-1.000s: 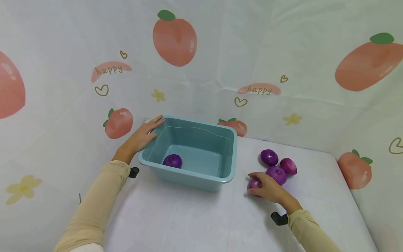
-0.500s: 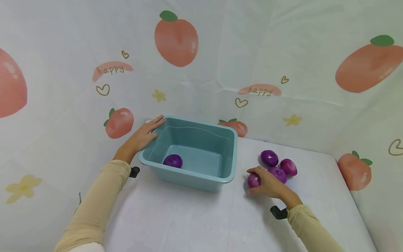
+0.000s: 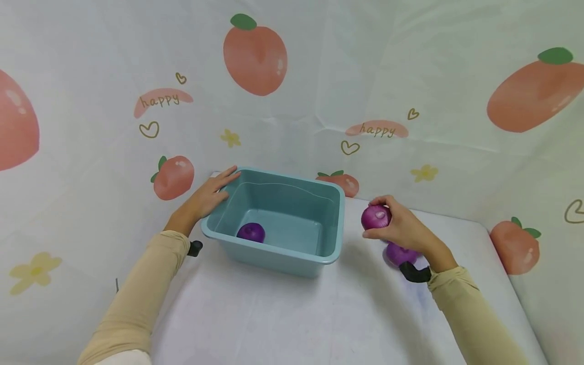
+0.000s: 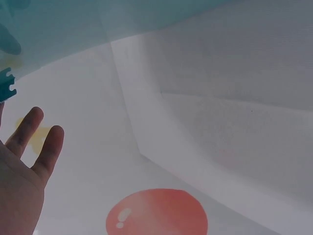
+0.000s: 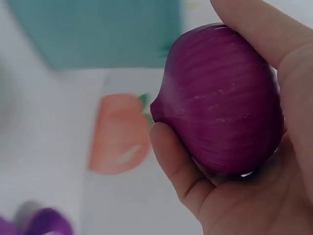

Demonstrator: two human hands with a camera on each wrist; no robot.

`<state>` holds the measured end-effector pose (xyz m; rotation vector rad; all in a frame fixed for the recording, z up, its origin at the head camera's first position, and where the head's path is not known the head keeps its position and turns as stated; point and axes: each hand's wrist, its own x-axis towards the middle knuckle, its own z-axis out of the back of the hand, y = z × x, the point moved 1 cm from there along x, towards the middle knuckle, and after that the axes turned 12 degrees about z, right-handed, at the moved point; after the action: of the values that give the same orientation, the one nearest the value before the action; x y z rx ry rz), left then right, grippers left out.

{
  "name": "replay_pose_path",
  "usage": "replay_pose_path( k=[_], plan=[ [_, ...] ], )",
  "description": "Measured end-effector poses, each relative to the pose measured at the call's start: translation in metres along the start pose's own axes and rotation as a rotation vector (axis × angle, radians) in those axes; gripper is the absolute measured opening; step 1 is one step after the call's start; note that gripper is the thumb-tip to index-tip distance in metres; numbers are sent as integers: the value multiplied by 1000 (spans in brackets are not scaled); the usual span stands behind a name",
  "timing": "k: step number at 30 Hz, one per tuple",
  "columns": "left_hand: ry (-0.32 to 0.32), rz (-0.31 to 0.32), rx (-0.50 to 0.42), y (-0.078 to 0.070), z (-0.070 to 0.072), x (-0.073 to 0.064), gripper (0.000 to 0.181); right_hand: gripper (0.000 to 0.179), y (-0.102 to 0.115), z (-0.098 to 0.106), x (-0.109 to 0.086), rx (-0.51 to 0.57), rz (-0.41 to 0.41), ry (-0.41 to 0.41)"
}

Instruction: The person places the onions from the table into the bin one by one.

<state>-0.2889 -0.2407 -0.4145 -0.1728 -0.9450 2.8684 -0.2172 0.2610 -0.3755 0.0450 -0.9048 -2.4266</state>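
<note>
My right hand (image 3: 406,228) grips a red onion (image 3: 375,217) above the table, to the right of the blue-green plastic tub (image 3: 274,256). In the right wrist view the onion (image 5: 222,103) sits between thumb and fingers, its pointed tip showing. My left hand (image 3: 207,197) rests on the tub's left rim with fingers extended; in the left wrist view part of that hand (image 4: 24,171) shows with straight fingers. Inside the tub lies one purple onion (image 3: 252,232). Another purple onion (image 3: 401,254) is on the table below my right hand, which hides the others there.
A white-covered table (image 3: 274,324) bears the tub. Behind it hangs a white curtain (image 3: 292,126) printed with peaches and hearts. In the right wrist view, blurred purple onions (image 5: 49,223) show at the lower left.
My right hand has closed round the nearest onion and lifted it up off the table, away from me. My left hand and the tub have stayed in place.
</note>
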Motion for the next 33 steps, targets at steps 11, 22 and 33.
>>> replay_pose_path(
  k=[11,22,33],
  plan=[
    [-5,4,9,-1,3,2,67,75,41,20,49,-22,207,-50],
    [-2,-2,7,1,2,1,68,76,69,-1,101,136,218,-16],
    [-2,0,-2,0,1,0,66,79,84,-37,148,125,287,33]
  ],
)
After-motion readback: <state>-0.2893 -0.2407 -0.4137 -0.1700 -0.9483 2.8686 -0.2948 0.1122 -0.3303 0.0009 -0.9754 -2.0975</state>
